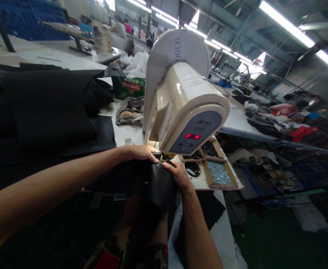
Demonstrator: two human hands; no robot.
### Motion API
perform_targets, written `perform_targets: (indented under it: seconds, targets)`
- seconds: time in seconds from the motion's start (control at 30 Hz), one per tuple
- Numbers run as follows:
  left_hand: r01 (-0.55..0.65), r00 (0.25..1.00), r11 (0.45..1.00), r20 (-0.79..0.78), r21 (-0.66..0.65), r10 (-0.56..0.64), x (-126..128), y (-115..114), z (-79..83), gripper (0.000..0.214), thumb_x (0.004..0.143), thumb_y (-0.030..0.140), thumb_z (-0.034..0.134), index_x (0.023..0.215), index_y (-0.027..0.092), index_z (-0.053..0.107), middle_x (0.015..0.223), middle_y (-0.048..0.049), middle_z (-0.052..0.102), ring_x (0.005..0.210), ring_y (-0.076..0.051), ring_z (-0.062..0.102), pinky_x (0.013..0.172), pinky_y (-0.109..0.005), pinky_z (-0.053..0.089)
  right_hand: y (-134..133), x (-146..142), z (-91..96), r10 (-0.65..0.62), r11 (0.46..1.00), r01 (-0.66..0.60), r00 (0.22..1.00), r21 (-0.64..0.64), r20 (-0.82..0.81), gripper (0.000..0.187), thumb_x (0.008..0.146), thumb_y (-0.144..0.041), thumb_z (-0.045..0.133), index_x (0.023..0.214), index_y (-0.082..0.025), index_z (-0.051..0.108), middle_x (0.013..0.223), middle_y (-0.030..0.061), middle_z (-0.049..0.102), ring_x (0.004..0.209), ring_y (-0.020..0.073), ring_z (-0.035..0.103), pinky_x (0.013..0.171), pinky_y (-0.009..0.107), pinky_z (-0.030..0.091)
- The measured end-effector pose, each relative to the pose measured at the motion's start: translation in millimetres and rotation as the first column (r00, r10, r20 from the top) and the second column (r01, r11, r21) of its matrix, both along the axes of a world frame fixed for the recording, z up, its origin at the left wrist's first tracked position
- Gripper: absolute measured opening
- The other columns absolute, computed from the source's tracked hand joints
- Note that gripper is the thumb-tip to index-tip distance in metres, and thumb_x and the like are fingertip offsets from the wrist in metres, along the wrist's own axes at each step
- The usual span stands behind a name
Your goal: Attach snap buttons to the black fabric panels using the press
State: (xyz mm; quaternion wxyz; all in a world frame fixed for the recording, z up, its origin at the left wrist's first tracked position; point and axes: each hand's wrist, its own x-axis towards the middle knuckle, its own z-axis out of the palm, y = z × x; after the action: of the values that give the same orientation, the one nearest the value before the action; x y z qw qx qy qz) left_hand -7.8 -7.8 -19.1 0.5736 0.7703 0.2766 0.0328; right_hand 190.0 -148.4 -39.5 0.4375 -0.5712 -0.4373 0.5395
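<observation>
A black sheet of leather-like material point(158, 183) hangs from the work table's edge down over my lap. My left hand point(143, 152) grips its upper edge, thumb on top, just left of the machine's working point. On the other side my right hand point(178, 172) pinches the same edge, thumb pointing inward. Both hands are close together beneath the head of a cream-coloured press machine point(190, 101), whose panel glows with red digits. The machine's lower tip is partly hidden behind the material and my fingers.
Cardboard trays hold small silvery metal parts point(218, 173) and dark pieces point(210, 149) right of the machine. A large stack of black material point(40, 108) lies at left. A green carton point(129, 87) and a grey cloth bundle point(130, 111) stand behind. People sit far back.
</observation>
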Motion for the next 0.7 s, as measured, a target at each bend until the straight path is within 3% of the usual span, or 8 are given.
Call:
perform_targets:
  seconds: [0.17, 0.7]
  targets:
    - [-0.009, 1.0, 0.991, 0.006, -0.132, 0.01, 4.0, 1.0, 1.5, 0.038, 0.063, 0.037, 0.075, 0.098, 0.023, 0.076, 0.101, -0.0024, 0.078, 0.11, -0.028, 0.067, 0.094, -0.032, 0.049, 1.6, -0.2, 0.3, 0.003, 1.0, -0.003, 1.0, -0.011, -0.027, 0.038, 0.076, -0.053, 0.08, 0.08, -0.016, 0.071, 0.069, -0.0013, 0.063, 0.061, 0.0128, 0.049, 0.059, 0.025, 0.034]
    - [-0.011, 1.0, 0.994, -0.001, -0.113, 0.011, 4.3, 3.6, -4.2, 0.038, 0.065, 0.037, 0.074, 0.101, 0.022, 0.076, 0.101, -0.004, 0.078, 0.106, -0.029, 0.068, 0.09, -0.034, 0.05, -0.2, 3.0, -3.4, 0.007, 1.0, -0.007, 1.0, 0.011, 0.01, 0.036, 0.08, -0.052, 0.077, 0.08, -0.017, 0.071, 0.069, -0.0024, 0.06, 0.063, 0.0133, 0.048, 0.06, 0.025, 0.035]
